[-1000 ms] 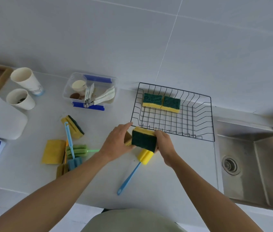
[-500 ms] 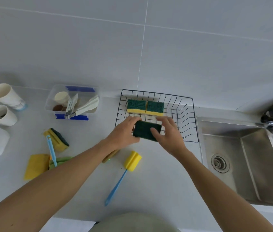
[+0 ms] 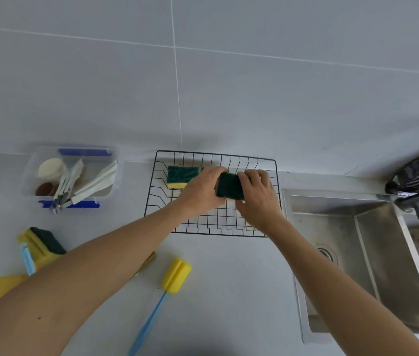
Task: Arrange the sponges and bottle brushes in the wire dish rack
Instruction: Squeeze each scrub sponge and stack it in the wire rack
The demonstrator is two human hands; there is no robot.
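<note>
Both hands, left hand (image 3: 203, 188) and right hand (image 3: 257, 196), fingers curled round green sponge (image 3: 229, 186) over wire rack (image 3: 151, 201).

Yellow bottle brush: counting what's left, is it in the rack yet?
Out. The yellow bottle brush lies on the counter, before the rack.

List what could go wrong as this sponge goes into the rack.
1. Both hands, left and right, hold the dark sponge over the rack, right beside the sponge already lying there; setting it down could nudge that one out of line.
2. The left forearm reaches over the yellow brush and the sponges on the counter; pulling back low might sweep them.
3. The rack sits close to the sink; a hard push could slide it that way.
</note>
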